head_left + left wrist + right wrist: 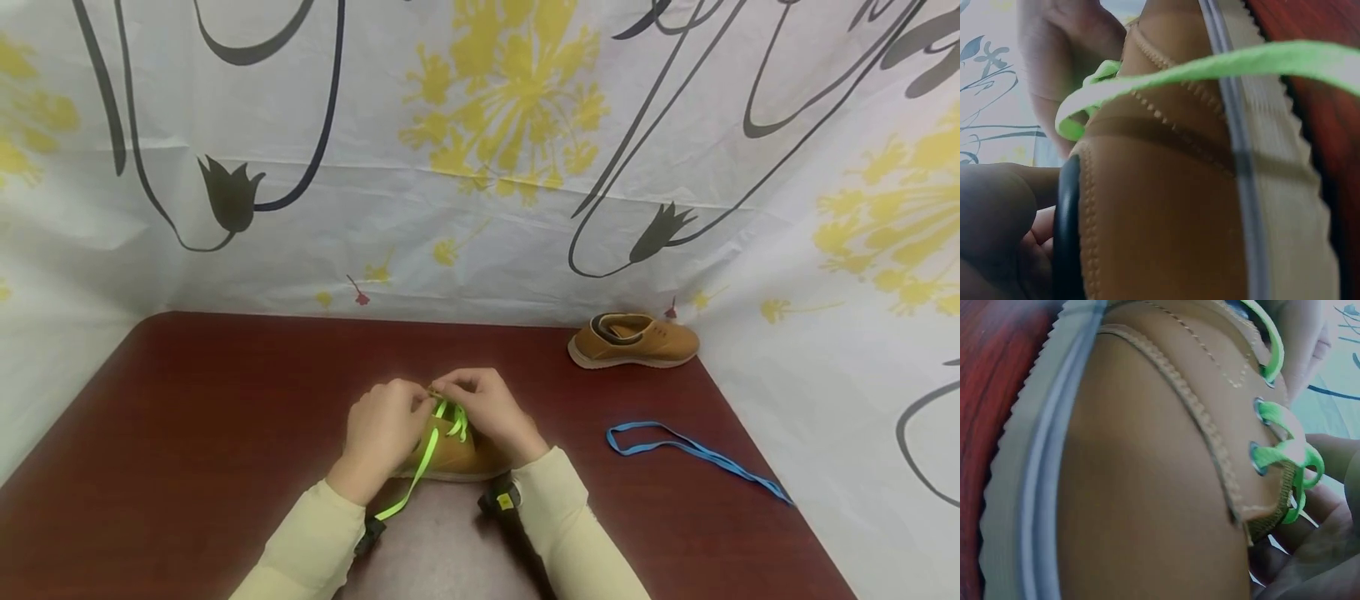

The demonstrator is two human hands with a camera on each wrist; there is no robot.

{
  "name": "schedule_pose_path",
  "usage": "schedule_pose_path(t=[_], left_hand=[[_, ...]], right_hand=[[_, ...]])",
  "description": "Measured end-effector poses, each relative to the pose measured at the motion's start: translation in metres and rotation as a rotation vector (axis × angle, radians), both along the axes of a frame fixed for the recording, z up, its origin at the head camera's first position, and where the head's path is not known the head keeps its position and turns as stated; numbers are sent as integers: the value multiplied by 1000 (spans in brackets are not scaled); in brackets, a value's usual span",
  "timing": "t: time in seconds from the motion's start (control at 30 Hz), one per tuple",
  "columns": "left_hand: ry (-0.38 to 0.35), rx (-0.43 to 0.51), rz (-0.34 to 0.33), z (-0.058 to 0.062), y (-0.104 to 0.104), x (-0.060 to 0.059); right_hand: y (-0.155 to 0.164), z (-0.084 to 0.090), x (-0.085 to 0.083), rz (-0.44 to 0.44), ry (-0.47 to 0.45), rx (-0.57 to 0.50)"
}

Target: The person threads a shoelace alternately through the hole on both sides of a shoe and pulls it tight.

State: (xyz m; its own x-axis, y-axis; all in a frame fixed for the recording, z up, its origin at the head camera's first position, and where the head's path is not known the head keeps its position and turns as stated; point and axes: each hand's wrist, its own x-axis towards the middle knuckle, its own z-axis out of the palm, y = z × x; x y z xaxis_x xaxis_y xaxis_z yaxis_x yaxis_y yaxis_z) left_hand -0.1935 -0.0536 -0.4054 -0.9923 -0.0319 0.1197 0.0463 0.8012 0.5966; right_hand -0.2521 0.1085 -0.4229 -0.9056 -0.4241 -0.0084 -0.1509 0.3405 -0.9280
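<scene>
A tan shoe (453,457) rests on the table, with a bright green shoelace (426,463) threaded through its metal eyelets (1259,457). Over the shoe's opening, my left hand (384,429) and right hand (491,410) meet at the fingertips. Each thumb and forefinger pinches the lace close to the eyelets; the exact bit of lace is partly hidden by the fingers. One long lace end hangs down the near side of the shoe beside my left wrist. In the left wrist view the dark collar lining (1067,225) lies beside my left fingers.
A second tan shoe (637,342), with no lace visible in it, stands at the back right of the dark red table (225,433). A folded blue shoelace (697,452) lies near the right edge. A patterned white cloth (360,233) hangs behind and beside the table.
</scene>
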Motion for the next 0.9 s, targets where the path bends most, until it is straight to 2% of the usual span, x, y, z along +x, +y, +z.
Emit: schedule_pose_path(t=[0.1,0.27,0.37,0.5,0.73,0.9], left_hand=[[56,10,-15,2,-4,0],[218,-44,-68,1,-14,-4],[248,-26,-109,0,-20,-8],[213,33,-132,-3,-26,-12],[135,174,-212,-10,-31,-19],[108,203,-208,-13,-32,-20]], right_hand=[[-2,-2,1,-23,-3,-15],[-4,-2,1,-67,16,-15],[-4,-1,1,-74,22,-16],[-3,-1,1,-74,29,-18],[-2,-1,0,-79,51,7],[-2,1,-1,-67,102,50]])
